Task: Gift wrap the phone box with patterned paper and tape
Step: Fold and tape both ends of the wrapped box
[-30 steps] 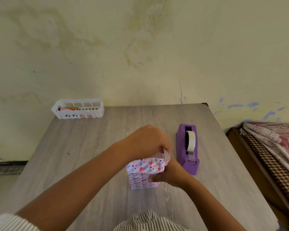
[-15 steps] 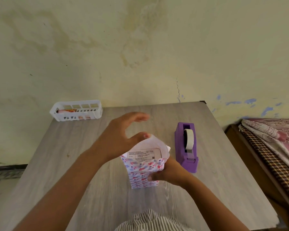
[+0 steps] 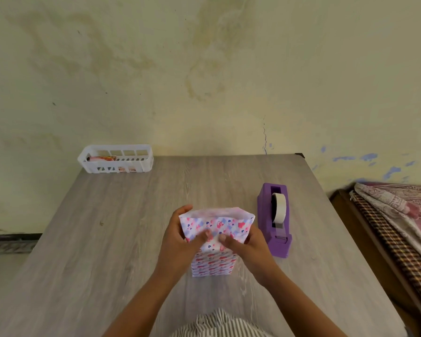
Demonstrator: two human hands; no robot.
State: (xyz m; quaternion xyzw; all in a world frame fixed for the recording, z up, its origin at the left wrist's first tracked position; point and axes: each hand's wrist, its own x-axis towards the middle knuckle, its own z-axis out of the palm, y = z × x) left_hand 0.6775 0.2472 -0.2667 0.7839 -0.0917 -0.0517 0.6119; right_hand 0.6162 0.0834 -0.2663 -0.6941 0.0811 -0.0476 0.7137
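The phone box (image 3: pixel 213 260) stood on end on the wooden table (image 3: pixel 122 227), its sides already sheathed in the heart-patterned paper (image 3: pixel 216 226), so the body wrap looked done; the upper end was not yet closed, for the paper rose past the box as an open sleeve, its pale inside showing beyond the thumbs. The left hand (image 3: pixel 180 242) curled round the sleeve's left edge, fingers behind the paper and thumb pressed on its near face; the right hand (image 3: pixel 249 246) gripped the right edge likewise, its thumb just beside the other, both pinching the near panel. By my judgement the end flaps had yet to be folded down and taped, and the bottom end could not be seen. A purple tape dispenser (image 3: pixel 275 220) sat just beyond the right fingers, near enough to reach but also near enough to be knocked by that hand. A white plastic basket (image 3: pixel 115 158) with some packets lay well away, past the left fingers at the far edge, out of the path. Folded cloth (image 3: pixel 394 210) lay off the table, far to the right.
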